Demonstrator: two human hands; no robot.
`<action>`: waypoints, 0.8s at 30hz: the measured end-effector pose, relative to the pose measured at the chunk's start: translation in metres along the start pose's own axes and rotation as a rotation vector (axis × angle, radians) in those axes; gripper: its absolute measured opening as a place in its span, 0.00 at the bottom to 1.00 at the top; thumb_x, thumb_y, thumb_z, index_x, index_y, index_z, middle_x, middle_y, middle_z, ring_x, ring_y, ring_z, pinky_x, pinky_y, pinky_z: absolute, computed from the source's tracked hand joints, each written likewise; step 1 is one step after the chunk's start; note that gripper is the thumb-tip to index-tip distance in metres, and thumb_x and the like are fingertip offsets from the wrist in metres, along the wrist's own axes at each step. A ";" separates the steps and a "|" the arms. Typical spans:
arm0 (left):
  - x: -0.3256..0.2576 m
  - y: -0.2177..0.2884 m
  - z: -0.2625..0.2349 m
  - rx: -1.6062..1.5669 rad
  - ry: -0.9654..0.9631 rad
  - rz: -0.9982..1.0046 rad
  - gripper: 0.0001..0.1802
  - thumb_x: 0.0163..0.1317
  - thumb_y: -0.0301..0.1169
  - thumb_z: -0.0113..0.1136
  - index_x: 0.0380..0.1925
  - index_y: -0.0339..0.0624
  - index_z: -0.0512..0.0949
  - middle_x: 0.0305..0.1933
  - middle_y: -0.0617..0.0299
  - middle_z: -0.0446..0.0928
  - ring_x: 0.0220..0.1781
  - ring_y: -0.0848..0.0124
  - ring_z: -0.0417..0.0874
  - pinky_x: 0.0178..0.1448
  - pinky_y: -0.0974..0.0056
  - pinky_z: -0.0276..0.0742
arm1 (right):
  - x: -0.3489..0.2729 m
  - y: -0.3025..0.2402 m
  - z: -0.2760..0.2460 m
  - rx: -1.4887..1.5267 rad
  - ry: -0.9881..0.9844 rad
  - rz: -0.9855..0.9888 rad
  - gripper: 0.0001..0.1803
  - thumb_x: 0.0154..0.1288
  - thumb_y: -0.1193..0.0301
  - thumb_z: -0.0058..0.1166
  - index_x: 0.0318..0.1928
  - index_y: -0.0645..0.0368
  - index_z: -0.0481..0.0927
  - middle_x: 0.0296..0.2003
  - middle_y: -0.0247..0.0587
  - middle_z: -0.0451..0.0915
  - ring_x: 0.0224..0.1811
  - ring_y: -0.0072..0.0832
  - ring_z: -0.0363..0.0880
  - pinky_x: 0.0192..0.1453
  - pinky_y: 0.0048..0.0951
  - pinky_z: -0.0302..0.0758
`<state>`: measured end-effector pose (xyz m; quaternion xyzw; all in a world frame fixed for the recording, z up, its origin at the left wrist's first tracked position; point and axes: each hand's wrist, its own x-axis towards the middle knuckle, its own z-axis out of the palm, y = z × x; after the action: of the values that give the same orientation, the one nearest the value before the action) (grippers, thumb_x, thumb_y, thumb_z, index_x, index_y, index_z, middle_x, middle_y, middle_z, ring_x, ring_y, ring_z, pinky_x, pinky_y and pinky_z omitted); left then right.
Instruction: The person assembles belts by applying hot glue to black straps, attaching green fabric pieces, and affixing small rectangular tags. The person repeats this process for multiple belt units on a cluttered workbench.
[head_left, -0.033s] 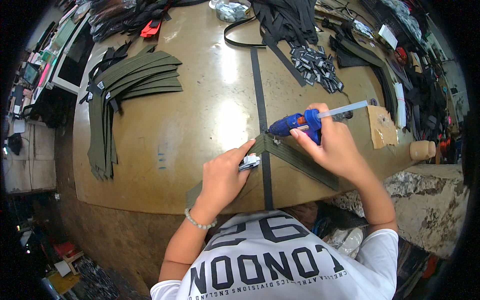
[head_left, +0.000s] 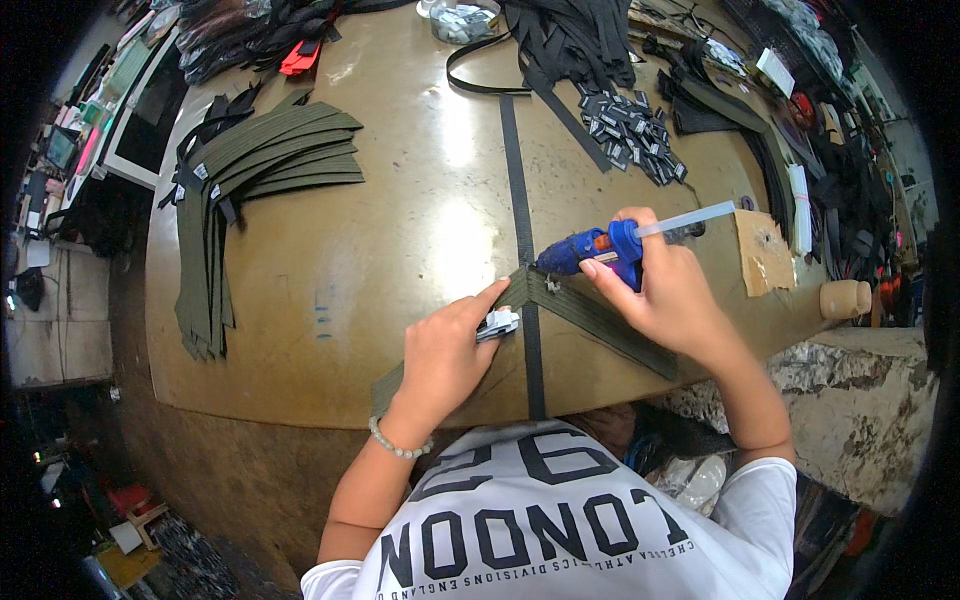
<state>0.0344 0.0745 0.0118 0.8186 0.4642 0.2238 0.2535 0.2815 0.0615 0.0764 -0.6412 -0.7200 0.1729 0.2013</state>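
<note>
My right hand (head_left: pixel 660 290) is closed around a blue hot glue gun (head_left: pixel 572 250), and a long translucent glue stick (head_left: pixel 690 217) juts from its back. The gun's nozzle meets the peak of an olive-green webbing strap (head_left: pixel 605 322), bent at an angle where it crosses a black strap (head_left: pixel 514 180) lying on the table. With its index finger on the green strap beside the nozzle, my left hand (head_left: pixel 447 350) is closed on several small white-and-grey labels (head_left: pixel 497 324). Part of the green strap is hidden under this hand.
Folded olive straps (head_left: pixel 260 160) lie stacked at the left of the brown table (head_left: pixel 390 240). Toward the far right are a heap of small dark labels (head_left: pixel 630 135) and black straps (head_left: pixel 570 45). A cardboard piece (head_left: pixel 765 253) and a tape roll (head_left: pixel 845 299) sit along the right edge.
</note>
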 end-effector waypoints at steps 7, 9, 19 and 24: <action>0.000 0.001 0.001 0.018 -0.002 -0.017 0.25 0.57 0.31 0.67 0.58 0.53 0.79 0.33 0.58 0.82 0.33 0.57 0.84 0.33 0.56 0.77 | -0.024 -0.001 0.000 0.032 -0.049 -0.062 0.27 0.67 0.55 0.60 0.55 0.60 0.66 0.24 0.53 0.81 0.24 0.54 0.82 0.27 0.47 0.77; 0.000 0.001 0.002 0.014 0.003 -0.017 0.25 0.57 0.31 0.67 0.58 0.53 0.79 0.32 0.58 0.82 0.33 0.57 0.84 0.33 0.56 0.76 | -0.029 -0.004 0.000 0.065 -0.094 -0.056 0.27 0.67 0.55 0.60 0.54 0.61 0.67 0.24 0.54 0.81 0.26 0.54 0.82 0.28 0.48 0.77; 0.001 0.001 0.000 -0.001 0.009 -0.010 0.24 0.58 0.30 0.67 0.57 0.54 0.79 0.35 0.56 0.83 0.32 0.55 0.83 0.34 0.56 0.77 | -0.069 0.038 -0.025 0.565 0.193 0.330 0.21 0.69 0.59 0.61 0.53 0.56 0.71 0.38 0.39 0.78 0.38 0.22 0.77 0.40 0.26 0.75; 0.000 0.006 -0.001 -0.153 0.065 -0.121 0.19 0.66 0.31 0.62 0.56 0.49 0.78 0.37 0.50 0.83 0.32 0.55 0.83 0.39 0.59 0.78 | -0.088 0.158 -0.052 -0.212 0.914 0.787 0.27 0.75 0.52 0.51 0.53 0.67 0.72 0.38 0.56 0.82 0.40 0.44 0.82 0.47 0.41 0.76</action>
<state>0.0381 0.0722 0.0166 0.7596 0.5024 0.2692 0.3131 0.4515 -0.0075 0.0348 -0.8850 -0.2831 -0.1306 0.3459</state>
